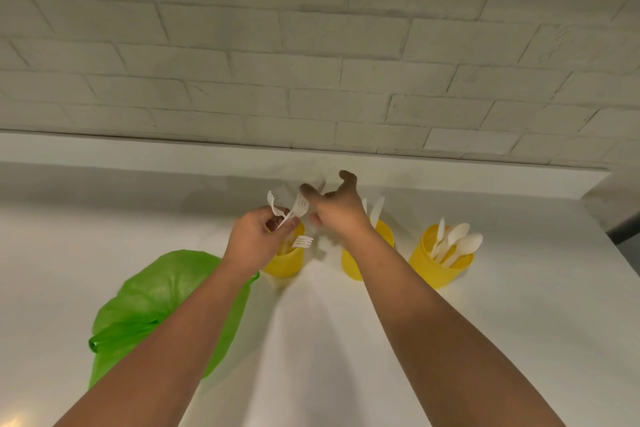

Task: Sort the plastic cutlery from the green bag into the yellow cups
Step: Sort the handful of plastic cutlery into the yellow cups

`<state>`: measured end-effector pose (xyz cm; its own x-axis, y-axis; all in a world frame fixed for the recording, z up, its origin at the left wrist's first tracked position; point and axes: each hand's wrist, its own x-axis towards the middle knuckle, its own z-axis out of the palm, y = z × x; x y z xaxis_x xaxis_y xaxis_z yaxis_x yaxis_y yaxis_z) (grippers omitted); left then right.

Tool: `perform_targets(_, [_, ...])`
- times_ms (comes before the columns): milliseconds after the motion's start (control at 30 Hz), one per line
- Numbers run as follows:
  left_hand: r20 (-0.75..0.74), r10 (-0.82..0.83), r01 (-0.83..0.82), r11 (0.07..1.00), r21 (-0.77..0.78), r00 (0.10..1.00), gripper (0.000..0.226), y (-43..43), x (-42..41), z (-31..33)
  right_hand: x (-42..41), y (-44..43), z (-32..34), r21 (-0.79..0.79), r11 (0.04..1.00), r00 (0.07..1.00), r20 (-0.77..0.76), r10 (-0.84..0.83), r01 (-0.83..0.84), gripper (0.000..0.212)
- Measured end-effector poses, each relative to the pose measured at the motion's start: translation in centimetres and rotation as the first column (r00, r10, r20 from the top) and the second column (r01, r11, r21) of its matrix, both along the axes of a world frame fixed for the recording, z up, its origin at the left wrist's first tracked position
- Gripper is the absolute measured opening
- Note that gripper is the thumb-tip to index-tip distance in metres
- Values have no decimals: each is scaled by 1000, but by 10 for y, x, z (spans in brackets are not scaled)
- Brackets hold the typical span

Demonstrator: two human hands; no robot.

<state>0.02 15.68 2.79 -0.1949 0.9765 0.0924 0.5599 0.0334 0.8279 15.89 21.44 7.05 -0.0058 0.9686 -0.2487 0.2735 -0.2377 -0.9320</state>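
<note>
Three yellow cups stand in a row on the white counter. The left cup (285,262) has a white fork (302,241) sticking out of it. Knives (376,210) poke up from the middle cup (351,262). The right cup (434,269) holds several white spoons (457,241). My left hand (258,236) hovers over the left cup, gripping two white forks (289,210) by their handles. My right hand (337,206) is just right of those forks, fingers spread, holding nothing. The green bag (152,302) lies crumpled at the left, partly under my left forearm.
A white brick wall (311,45) rises behind a low ledge (138,152) at the back of the counter (329,340). The counter's right edge (620,263) drops off to a dark floor.
</note>
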Motion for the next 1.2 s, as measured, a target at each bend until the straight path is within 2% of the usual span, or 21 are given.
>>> perform_targets(67, [-50, -10, 9, 1000, -19, 999, 19, 1, -2, 0, -3, -1, -2, -62, 996, 987, -151, 60, -70, 53])
perform_targets(100, [-93, -21, 18, 999, -36, 995, 24, 2, -4, -2, -4, -1, -3, -26, 994, 982, -160, 97, -102, 43])
perform_targets(167, [-202, -38, 20, 996, -91, 979, 32, 4, -5, -1, -5, -3, -3, 95, 985, 988, -27, 149, -146, 30])
perform_targets(233, [-316, -57, 9, 988, -151, 947, 33, 5, -6, 2, -6, -8, -3, 183, 967, 977, 150, 151, -178, 27])
perform_targets(333, [-378, -101, 24, 979, -202, 920, 37, 5, -9, 6, -9, -15, -5, 235, 953, 958, 255, 129, -191, 24])
perform_targets(433, [-300, -123, 70, 981, -180, 946, 60, 1, -12, 4, -9, -19, -11, 250, 944, 928, 352, 119, -216, 24])
perform_targets(633, [-107, -27, 19, 997, -71, 994, 27, -4, -11, 2, -6, -28, -19, 248, 949, 940, 323, 109, -195, 24])
perform_targets(767, [-121, 98, -106, 992, -63, 988, 32, -4, -11, 6, -1, -31, -14, 302, 933, 927, 366, 76, -195, 23])
perform_targets(867, [-69, 104, -112, 986, -122, 992, 47, -4, -11, 7, 6, -37, -12, 369, 904, 913, 405, 53, -216, 21])
perform_targets(933, [-34, 111, -115, 984, -139, 993, 51, -3, -9, 7, 11, -42, -13, 321, 898, 880, 457, 130, -300, 19])
perform_targets(1033, [-79, 120, -130, 981, -143, 990, 49, -1, -4, 8, 18, -51, -16, 224, 854, 791, 537, 294, -469, 14])
perform_targets(1200, [-45, 121, -127, 976, -176, 992, 48, -6, -1, 16, 21, -57, -16, 295, 820, 790, 547, 275, -490, 13])
